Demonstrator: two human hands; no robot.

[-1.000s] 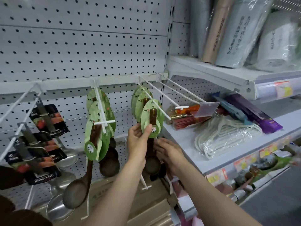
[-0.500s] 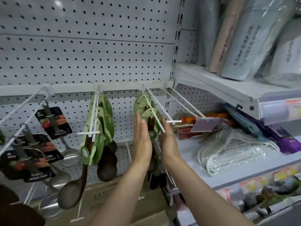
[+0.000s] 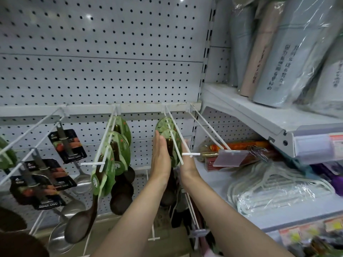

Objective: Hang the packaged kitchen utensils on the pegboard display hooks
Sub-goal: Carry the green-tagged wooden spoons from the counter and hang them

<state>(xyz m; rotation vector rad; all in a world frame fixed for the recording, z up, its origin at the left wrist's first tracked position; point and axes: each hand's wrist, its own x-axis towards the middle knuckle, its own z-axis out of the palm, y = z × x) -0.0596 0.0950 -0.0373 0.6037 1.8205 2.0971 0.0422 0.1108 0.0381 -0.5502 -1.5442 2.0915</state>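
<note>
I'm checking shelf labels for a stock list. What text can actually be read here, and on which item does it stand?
"HONG TAYU", seen upside down, on the black ladle card.
The same line on the lower black card, less sharp.
Vertical characters on the wrapped rolls: too blurred to read.
Round logos on the green spoon cards: too small.
Shelf price tags: unreadable.

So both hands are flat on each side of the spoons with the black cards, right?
Not quite. The head view shows the left hand and right hand flat on each side of the spoons with the green cards. The black-card ladles hang further left, untouched.
</note>
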